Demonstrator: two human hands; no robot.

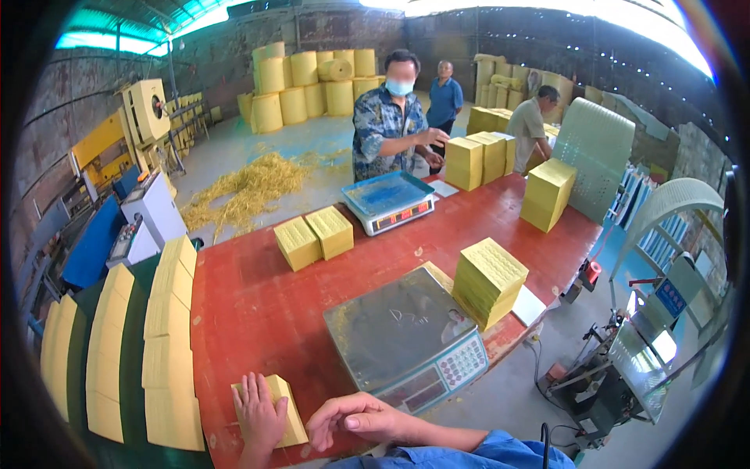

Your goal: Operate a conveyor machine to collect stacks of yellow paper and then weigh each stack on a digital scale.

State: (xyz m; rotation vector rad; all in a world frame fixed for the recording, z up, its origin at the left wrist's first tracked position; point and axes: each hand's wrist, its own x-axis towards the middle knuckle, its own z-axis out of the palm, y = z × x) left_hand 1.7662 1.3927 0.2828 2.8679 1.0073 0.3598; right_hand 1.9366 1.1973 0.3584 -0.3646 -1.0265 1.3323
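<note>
My left hand lies flat, fingers stretched, on a low stack of yellow paper near the front edge of the red table. To its right my right hand hovers with loosely curved fingers and the thumb apart; nothing shows in it. Just beyond that hand stands a digital scale with a bare grey metal plate and a keypad facing me. A taller stack of yellow paper rises at the scale's right side.
Two short paper stacks sit farther back, by a blue-topped scale. Rows of yellow paper line a green conveyor at left. Across the table a masked person touches more stacks. A metal machine stands at right.
</note>
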